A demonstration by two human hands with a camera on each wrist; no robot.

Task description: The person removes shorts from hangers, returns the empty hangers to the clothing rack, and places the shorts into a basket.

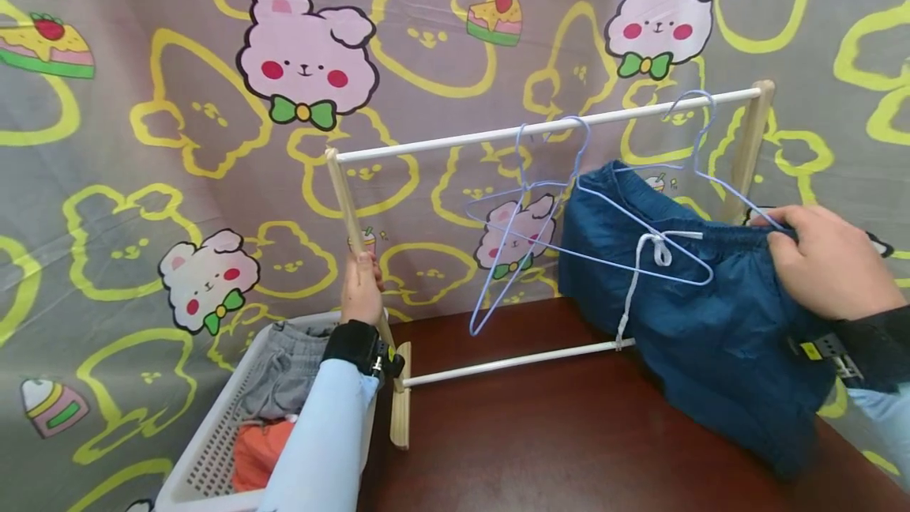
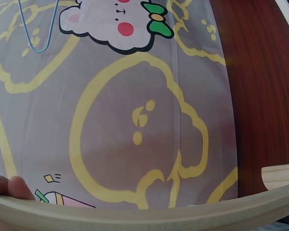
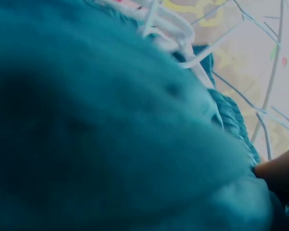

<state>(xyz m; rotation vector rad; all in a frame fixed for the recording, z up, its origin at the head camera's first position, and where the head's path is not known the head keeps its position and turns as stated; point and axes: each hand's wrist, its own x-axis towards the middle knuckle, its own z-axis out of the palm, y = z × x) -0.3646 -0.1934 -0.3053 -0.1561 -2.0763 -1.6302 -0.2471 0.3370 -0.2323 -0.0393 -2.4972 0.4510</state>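
Note:
My left hand grips the left wooden post of a small garment rack. At the right, my right hand holds the waistband of dark blue shorts at the end of a lavender wire hanger, thumb in front. This hanger hooks over the rack's white top rail, and the shorts drape below it with a white drawstring hanging in front. Blue fabric fills most of the right wrist view. The left wrist view has the post across its bottom, with fingertips beside it.
Two bare wire hangers dangle mid-rail, the nearer one overlapping the shorts. A white lower rail runs above the dark red tabletop. Left of the rack, a white basket contains grey shorts and an orange garment.

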